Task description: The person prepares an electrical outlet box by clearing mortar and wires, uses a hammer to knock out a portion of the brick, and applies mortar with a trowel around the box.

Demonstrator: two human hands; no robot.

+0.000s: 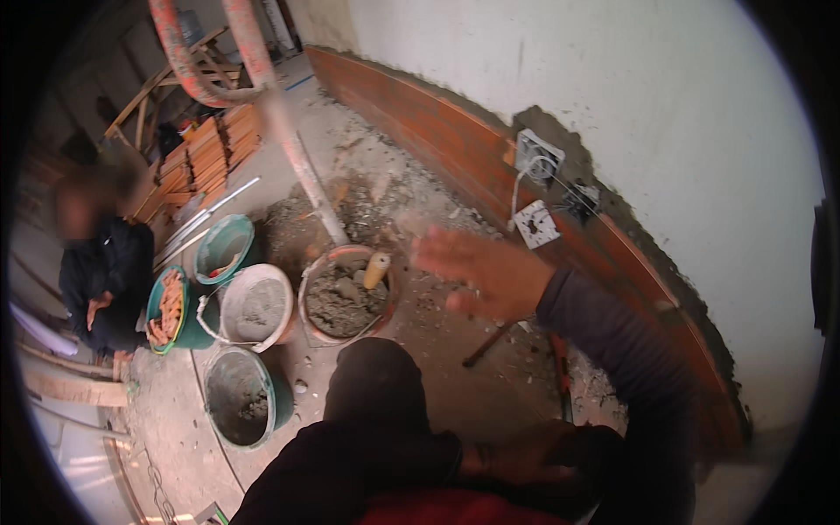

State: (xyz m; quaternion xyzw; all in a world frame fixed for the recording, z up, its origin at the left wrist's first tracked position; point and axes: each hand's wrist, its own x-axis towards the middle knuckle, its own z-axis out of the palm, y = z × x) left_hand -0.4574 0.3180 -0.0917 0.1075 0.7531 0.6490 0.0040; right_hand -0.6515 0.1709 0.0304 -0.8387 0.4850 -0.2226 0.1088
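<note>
My right hand (490, 273) is raised over the floor with its fingers stretched out, slightly blurred and holding nothing. Just beyond it, a white square socket plate (535, 224) hangs by the wall on a white cable. To the hand's left stands an orange-rimmed bucket (304, 306) of grey mortar (344, 302). A tool's yellowish, rounded handle (376, 270) sticks up from that mortar. My left hand (534, 461) lies low across my lap in shadow, its fingers hidden. My dark-clothed knee (376, 381) is between the bucket and my left forearm.
A pale bucket (286, 319) and green buckets (278, 411) stand left; another holds orange broken pieces (168, 308). A person in dark clothes (109, 271) is beside them. An orange-and-white pole (302, 166) comes down behind the mortar bucket. Brown boards (411, 109) line the wall's foot.
</note>
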